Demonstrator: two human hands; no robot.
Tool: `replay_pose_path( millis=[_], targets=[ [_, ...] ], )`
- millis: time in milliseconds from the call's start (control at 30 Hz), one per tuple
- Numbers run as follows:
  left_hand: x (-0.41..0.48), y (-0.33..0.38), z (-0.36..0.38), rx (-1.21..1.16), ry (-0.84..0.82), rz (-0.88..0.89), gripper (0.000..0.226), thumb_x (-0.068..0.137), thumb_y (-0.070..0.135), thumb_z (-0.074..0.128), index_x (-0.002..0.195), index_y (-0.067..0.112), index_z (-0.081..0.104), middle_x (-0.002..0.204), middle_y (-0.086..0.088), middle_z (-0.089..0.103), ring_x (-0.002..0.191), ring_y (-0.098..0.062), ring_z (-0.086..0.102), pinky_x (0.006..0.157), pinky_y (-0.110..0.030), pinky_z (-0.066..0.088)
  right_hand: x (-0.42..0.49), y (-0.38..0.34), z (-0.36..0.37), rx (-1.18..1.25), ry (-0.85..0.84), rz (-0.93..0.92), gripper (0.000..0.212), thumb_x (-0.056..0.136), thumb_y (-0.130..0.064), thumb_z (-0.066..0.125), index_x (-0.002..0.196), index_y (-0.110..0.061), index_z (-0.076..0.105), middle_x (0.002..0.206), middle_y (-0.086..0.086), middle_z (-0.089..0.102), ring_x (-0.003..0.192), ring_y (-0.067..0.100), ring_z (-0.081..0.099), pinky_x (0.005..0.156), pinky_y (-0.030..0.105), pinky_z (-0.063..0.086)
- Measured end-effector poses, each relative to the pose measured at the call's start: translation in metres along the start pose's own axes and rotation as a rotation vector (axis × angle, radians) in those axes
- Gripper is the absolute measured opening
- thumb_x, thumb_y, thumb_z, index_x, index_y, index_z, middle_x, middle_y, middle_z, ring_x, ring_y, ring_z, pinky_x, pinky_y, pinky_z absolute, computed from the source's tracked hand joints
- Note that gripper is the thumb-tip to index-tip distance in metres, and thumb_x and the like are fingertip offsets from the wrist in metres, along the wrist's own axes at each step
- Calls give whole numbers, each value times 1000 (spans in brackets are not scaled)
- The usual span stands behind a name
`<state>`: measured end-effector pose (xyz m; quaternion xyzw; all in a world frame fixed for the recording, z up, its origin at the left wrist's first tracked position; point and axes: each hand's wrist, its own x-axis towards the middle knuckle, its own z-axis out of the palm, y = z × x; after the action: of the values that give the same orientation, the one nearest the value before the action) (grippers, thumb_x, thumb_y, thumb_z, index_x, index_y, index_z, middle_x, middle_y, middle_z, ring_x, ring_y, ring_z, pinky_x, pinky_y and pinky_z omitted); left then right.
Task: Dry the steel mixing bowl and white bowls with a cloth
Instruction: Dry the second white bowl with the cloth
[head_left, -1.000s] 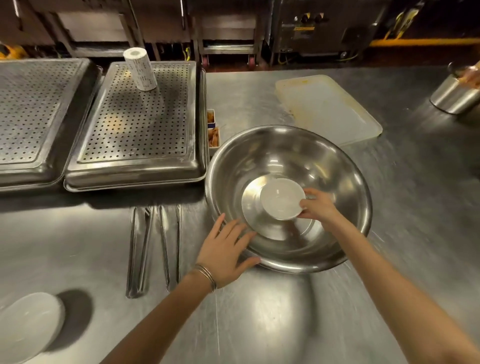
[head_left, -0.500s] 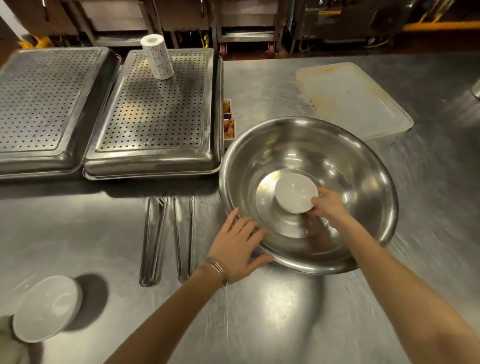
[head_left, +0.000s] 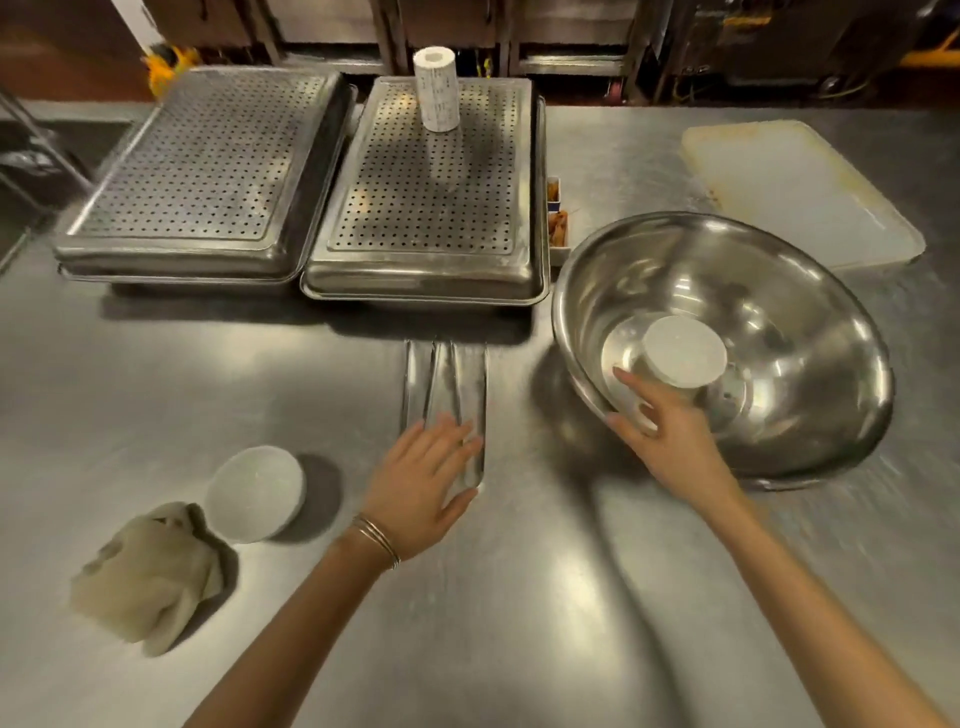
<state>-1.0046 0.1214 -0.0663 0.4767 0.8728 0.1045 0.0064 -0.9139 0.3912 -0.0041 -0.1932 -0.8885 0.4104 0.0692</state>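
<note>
The big steel mixing bowl (head_left: 810, 332) sits on the steel counter at the right. My right hand (head_left: 670, 436) reaches over its near rim and grips a small white bowl (head_left: 683, 351), upside down and lifted above the bowl's bottom. A second white bowl (head_left: 254, 493) rests upside down on the counter at the lower left. A crumpled beige cloth (head_left: 148, 574) lies just left of it, touching it. My left hand (head_left: 421, 480) hovers open, palm down, over the near end of the steel tongs (head_left: 444, 384), holding nothing.
Two perforated steel trays (head_left: 208, 171) (head_left: 431, 208) stand at the back, the right one with a paper roll (head_left: 437, 88) on it. A pale plastic tray (head_left: 795, 192) lies behind the mixing bowl. A small condiment box (head_left: 558, 228) sits between tray and bowl.
My left hand has left the mixing bowl's rim and moved left over the tongs. My right hand has lifted the small white bowl toward the near rim. The view has swung left, revealing the cloth.
</note>
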Motion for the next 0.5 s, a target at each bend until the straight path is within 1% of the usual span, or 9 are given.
replay_pose_path(
  millis=[67, 133, 200, 233, 267, 333, 400, 433, 500],
  targets=[
    [-48, -32, -5, 24, -6, -89, 53, 89, 45, 41, 131, 13, 49, 135, -7, 51, 126, -27, 44, 107, -44, 29, -24, -22, 37, -19, -38, -75, 46, 84, -15, 67, 128, -15, 53, 120, -9, 51, 109, 9, 50, 99, 26, 39],
    [-94, -63, -10, 41, -17, -163, 53, 91, 47, 38, 129, 13, 51, 133, -8, 53, 124, -28, 45, 105, -45, 31, -48, -41, 81, -7, -71, -102, 43, 84, -14, 67, 125, -14, 56, 119, -8, 54, 106, 8, 52, 96, 15, 34],
    [-135, -94, -15, 67, -41, -224, 55, 93, 50, 27, 129, 14, 49, 133, -8, 53, 126, -26, 42, 106, -43, 27, -72, -59, 130, -14, -112, -136, 39, 83, -15, 67, 121, -14, 58, 119, -4, 57, 107, 8, 52, 94, 2, 26],
    [-153, -110, -17, 69, -46, -250, 56, 93, 51, 26, 129, 15, 48, 134, -8, 52, 126, -26, 41, 107, -43, 25, -83, -67, 155, -26, -143, -149, 39, 83, -15, 66, 121, -14, 59, 120, -3, 58, 109, 8, 53, 94, -2, 22],
    [-170, -125, -21, 60, -47, -275, 54, 92, 50, 30, 130, 15, 47, 134, -9, 52, 126, -28, 43, 107, -43, 24, -93, -75, 180, -33, -181, -146, 39, 84, -15, 65, 122, -15, 58, 122, -3, 57, 111, 10, 53, 94, -4, 20],
    [-201, -154, -26, 44, -85, -316, 56, 84, 46, 40, 131, 16, 46, 135, -10, 52, 124, -31, 46, 107, -42, 22, -113, -93, 225, -34, -240, -98, 40, 86, -16, 64, 125, -16, 55, 127, -1, 55, 115, 11, 52, 95, -4, 19],
    [-228, -182, -27, 44, -140, -327, 59, 79, 47, 42, 131, 18, 44, 134, -10, 52, 124, -31, 46, 105, -42, 24, -128, -112, 266, -3, -277, -37, 41, 88, -20, 61, 128, -17, 53, 131, -3, 52, 117, 8, 49, 95, -2, 21],
    [-240, -195, -24, 36, -170, -326, 60, 80, 50, 42, 131, 18, 42, 135, -10, 51, 125, -32, 45, 104, -44, 25, -134, -119, 285, 3, -292, -18, 41, 89, -21, 60, 129, -17, 52, 132, -3, 51, 118, 8, 49, 96, 1, 24],
    [-259, -216, -15, 1, -241, -330, 65, 83, 57, 39, 135, 19, 39, 139, -10, 47, 128, -32, 42, 104, -45, 27, -137, -135, 315, -6, -278, 7, 42, 89, -22, 60, 130, -15, 51, 132, -1, 52, 119, 13, 51, 98, 11, 30]
  ],
)
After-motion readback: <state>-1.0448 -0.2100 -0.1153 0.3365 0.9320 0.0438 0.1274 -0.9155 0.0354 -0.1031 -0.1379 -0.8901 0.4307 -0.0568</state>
